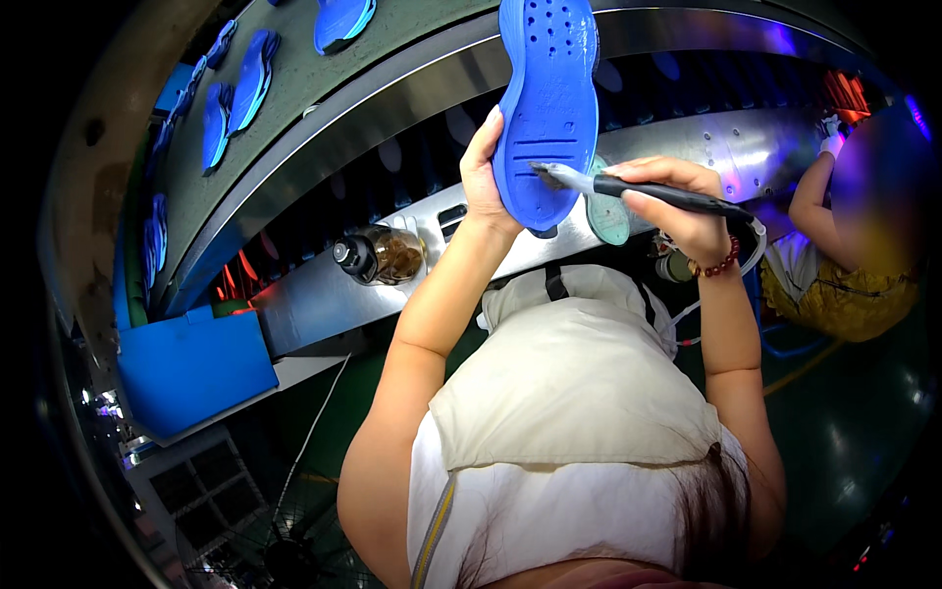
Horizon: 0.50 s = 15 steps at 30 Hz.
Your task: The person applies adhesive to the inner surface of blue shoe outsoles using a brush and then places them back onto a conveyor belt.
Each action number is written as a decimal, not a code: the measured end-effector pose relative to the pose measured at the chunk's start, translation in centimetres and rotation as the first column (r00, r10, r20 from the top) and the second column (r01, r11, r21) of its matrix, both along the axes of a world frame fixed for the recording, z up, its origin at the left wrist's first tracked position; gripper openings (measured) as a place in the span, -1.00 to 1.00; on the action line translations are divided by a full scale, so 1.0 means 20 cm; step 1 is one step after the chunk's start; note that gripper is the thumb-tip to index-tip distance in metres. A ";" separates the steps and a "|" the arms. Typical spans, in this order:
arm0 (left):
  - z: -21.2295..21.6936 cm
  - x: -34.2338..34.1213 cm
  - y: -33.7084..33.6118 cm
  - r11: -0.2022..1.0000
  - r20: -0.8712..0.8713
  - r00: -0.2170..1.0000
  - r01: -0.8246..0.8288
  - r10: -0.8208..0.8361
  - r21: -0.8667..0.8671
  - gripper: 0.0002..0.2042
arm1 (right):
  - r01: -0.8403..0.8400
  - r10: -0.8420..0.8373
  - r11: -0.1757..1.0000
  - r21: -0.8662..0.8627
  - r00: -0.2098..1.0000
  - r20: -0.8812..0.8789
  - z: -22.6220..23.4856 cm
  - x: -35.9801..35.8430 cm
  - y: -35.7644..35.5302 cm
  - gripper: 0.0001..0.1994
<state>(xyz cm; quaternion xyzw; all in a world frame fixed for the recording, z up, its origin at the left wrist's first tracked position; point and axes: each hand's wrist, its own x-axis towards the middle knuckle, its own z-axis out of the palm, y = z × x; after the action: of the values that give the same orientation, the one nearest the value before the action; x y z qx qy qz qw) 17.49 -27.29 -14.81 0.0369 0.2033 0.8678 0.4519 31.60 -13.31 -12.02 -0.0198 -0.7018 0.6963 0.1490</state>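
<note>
Blue shoe sole [548,113] is being held up above the steel ledge [314,299], its perforated end pointing far and its rounded end near. The left hand [486,182] is gripping its left edge, thumb on top (the other fingers are mostly hiding underneath). The right hand [687,201] is pinching a black-handled brush [662,193], whose dark tip appears to be touching the sole near its grooves.

Work on this sole is, I judge, in progress rather than finished, since the brush is resting on its face; how much surface is already covered, I cannot tell. Beyond the right hand's fingertips, 1 teal sole [608,216] is lying on the ledge; whether it is done or waiting is unclear. Far left, several blue soles [253,79] are lying on the conveyor belt [304,69], their state also not showing.
</note>
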 end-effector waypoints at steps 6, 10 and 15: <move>0.00 -0.06 0.01 0.997 0.011 0.997 0.071 -0.072 0.027 -0.63 | -0.069 0.069 0.993 0.096 0.998 0.000 -0.01 -0.01 0.00 -0.83; -0.01 -0.10 0.00 0.986 0.075 0.983 0.169 -0.168 -0.003 -0.63 | -0.156 0.218 0.922 0.355 0.965 -0.143 0.01 0.00 -0.09 -0.83; -0.02 -0.12 -0.01 0.904 0.123 0.915 0.399 -0.383 -0.151 -0.61 | -0.288 0.323 0.914 0.286 0.942 -0.085 0.05 -0.01 0.02 -0.81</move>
<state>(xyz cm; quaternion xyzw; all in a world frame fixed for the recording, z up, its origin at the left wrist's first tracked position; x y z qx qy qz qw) 15.18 -27.40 -15.12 -0.0018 0.2456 0.7392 0.6271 31.48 -12.86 -11.10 0.1565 -0.7731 0.6088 0.0851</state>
